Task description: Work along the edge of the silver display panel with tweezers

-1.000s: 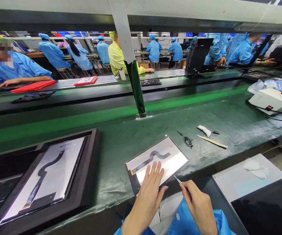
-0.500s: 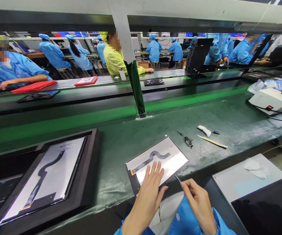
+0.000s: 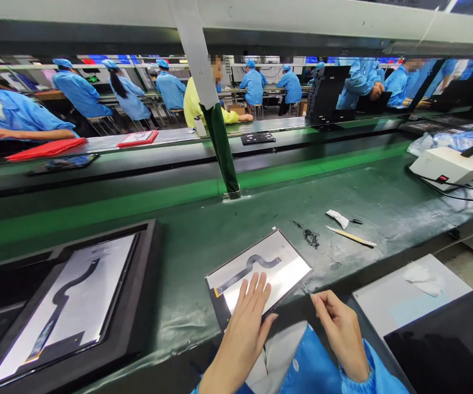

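A display panel (image 3: 288,262) with a pale, shiny back lies at an angle on the green bench, near its front edge. A dark, curved flat cable (image 3: 257,260) runs over its back. My left hand (image 3: 247,314) rests flat on the panel's near side, fingers stretched out, covering part of it. To the right, my right hand (image 3: 337,323) pinches a thin pointed metal tool (image 3: 307,288); the fingers hide most of it. The tip is beside the panel's near right corner, and I cannot tell whether they touch.
Another display panel (image 3: 92,295) sits in a black foam tray (image 3: 148,257) at left. Black scraps (image 3: 311,238), a yellow-handled knife (image 3: 351,236) and a white-wrapped tool (image 3: 338,219) lie behind right. A post (image 3: 224,153) rises ahead; a white machine (image 3: 442,169) stands far right. Co-workers sit beyond.
My right hand has moved right along the panel's near edge, carrying the tool tip towards the corner. My left hand stays flat on the panel. The view has shifted slightly.
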